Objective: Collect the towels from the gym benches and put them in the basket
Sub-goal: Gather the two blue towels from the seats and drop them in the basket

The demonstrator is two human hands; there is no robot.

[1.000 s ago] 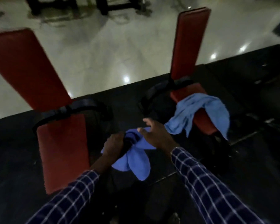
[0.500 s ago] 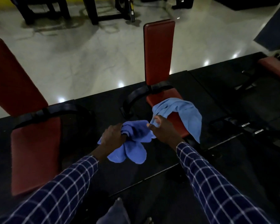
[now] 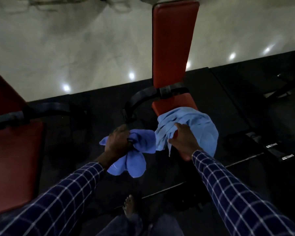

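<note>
On the red bench [image 3: 174, 48], the right hand [image 3: 182, 138] now grips the second towel [image 3: 203, 126]

floor: pale glossy tile [image 3: 58, 48] | near strip: black matting [image 3: 100, 108] | light: dim (ceiling lamps mirrored as bright spots [image 3: 66, 87])

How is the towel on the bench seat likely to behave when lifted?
Probably floppy: the towel lies bunched and drapes over the seat edge, so it should sag from the right hand. Likely light: the other towel hangs from just the left hand.
</note>
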